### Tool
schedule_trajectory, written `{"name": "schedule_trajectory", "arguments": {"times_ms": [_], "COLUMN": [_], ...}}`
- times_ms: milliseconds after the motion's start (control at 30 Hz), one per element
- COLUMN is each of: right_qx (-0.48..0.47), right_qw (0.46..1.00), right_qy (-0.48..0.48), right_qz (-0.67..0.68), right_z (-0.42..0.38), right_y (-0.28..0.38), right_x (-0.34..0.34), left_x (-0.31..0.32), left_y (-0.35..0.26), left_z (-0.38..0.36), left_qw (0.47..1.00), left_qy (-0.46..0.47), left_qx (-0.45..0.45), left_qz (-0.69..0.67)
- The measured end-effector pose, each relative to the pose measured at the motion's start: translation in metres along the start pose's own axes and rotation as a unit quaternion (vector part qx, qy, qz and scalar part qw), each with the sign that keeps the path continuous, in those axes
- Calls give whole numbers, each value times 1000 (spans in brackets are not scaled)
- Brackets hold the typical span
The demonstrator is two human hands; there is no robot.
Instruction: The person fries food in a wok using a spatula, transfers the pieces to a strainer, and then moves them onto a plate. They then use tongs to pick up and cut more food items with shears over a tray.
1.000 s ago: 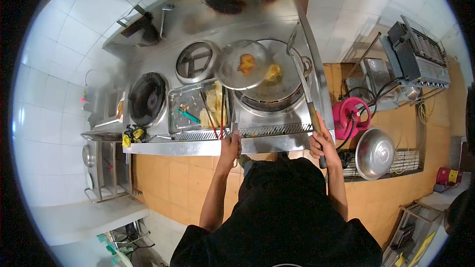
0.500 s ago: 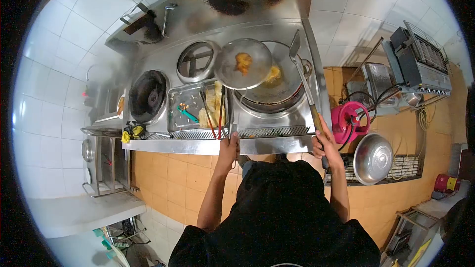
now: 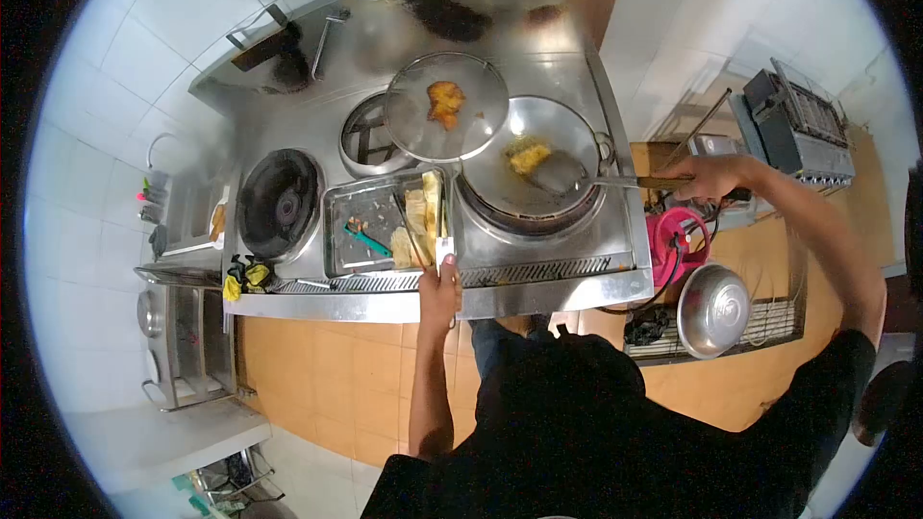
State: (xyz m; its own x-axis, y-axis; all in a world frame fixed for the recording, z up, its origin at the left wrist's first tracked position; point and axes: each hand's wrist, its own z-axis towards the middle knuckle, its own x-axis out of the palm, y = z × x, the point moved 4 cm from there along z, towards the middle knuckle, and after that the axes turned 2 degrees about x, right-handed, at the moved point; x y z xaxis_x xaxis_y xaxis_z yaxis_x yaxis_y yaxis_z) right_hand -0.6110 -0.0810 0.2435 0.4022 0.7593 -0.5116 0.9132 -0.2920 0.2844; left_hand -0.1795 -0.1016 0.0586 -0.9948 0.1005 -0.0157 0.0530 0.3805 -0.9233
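Note:
My left hand (image 3: 439, 290) is closed round the handle of a wide, flat wire-mesh skimmer (image 3: 409, 130). A golden-brown fried piece (image 3: 444, 102) lies on its mesh, which hangs above the stove beside the wok (image 3: 575, 130). My right hand (image 3: 710, 179), arm stretched out to the right, grips the long handle of a wok spatula (image 3: 615, 181). Its blade is low in the wok, close against a yellow frying piece (image 3: 527, 158). Below the skimmer, a metal tray (image 3: 363, 221) holds pale yellow pieces (image 3: 413, 213), a teal-handled tool (image 3: 368, 241) and dark chopsticks (image 3: 406, 219).
A blackened wok (image 3: 279, 202) sits on the left burner, and a bare burner ring (image 3: 351, 154) stands behind the skimmer. Off the stove's right end are a pink gas cylinder (image 3: 663, 255) and a metal basin (image 3: 713, 310). The stove's front edge (image 3: 538, 300) runs before me.
The skimmer with its fried piece has shifted left, away from over the wok. My right hand has swung outward and up, bringing the spatula from the wok's right edge down beside the frying piece.

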Motion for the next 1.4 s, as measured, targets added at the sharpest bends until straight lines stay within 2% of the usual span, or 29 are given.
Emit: {"name": "schedule_trajectory", "arguments": {"times_ms": [33, 67, 167, 200, 233, 300, 433, 533, 600, 633, 667, 700, 833, 967, 1033, 1067, 1167, 1233, 1400], "right_qx": [-14, -33, -54, -31, -28, 71, 102, 65, 138, 141, 82, 21, 9, -3, 67, 66, 18, -54, -59], "right_qw": [998, 994, 978, 987, 987, 973, 980, 987, 985, 985, 993, 997, 999, 998, 997, 997, 996, 986, 990], "right_qy": [33, 21, 61, 74, 74, 136, 134, 85, 27, 26, -8, -42, -38, -54, -41, -42, -87, -148, -121], "right_qz": [-54, -106, -191, -141, -141, -174, -111, -120, -101, -99, -84, -69, -11, -30, 15, 15, -6, -57, -32], "right_z": [3, 11, 43, 52, 47, 38, 53, 58, 53, 59, 73, 72, 62, 52, 38, 40, 55, 56, 47], "right_y": [2, 2, -5, -10, 14, 50, 56, 64, 76, 65, 49, 62, 82, 94, 106, 98, 63, 64, 71], "right_x": [-7, -15, -36, -40, -42, -50, -49, -35, -13, 0, 13, 19, 34, 33, 29, 30, 33, 28, 18], "left_x": [2, 2, -1, -3, -6, -11, -23, -30, -33, -36, -40, -43, -48, -53, -54, -54, -54, -55, -59], "left_y": [-7, -5, -2, -2, -3, -4, -6, -12, -13, -11, -11, -12, -21, -39, -44, -45, -44, -42, -40], "left_z": [-3, -1, 8, 10, 12, 17, 29, 36, 39, 41, 43, 45, 48, 40, 36, 35, 33, 32, 25], "left_qw": [1000, 1000, 999, 998, 998, 996, 990, 989, 988, 988, 988, 988, 988, 991, 991, 992, 992, 992, 992], "left_qy": [18, 22, 39, 50, 52, 86, 133, 136, 142, 138, 132, 133, 143, 125, 122, 120, 123, 123, 120], "left_qx": [-4, 4, 6, 10, 9, -24, -23, 3, 20, 15, 12, 14, -5, 13, 15, 15, 9, 7, -13], "left_qz": [7, 10, 18, 32, 30, 14, 42, 60, 65, 73, 81, 82, 53, 50, 47, 42, 38, 35, 16]}}
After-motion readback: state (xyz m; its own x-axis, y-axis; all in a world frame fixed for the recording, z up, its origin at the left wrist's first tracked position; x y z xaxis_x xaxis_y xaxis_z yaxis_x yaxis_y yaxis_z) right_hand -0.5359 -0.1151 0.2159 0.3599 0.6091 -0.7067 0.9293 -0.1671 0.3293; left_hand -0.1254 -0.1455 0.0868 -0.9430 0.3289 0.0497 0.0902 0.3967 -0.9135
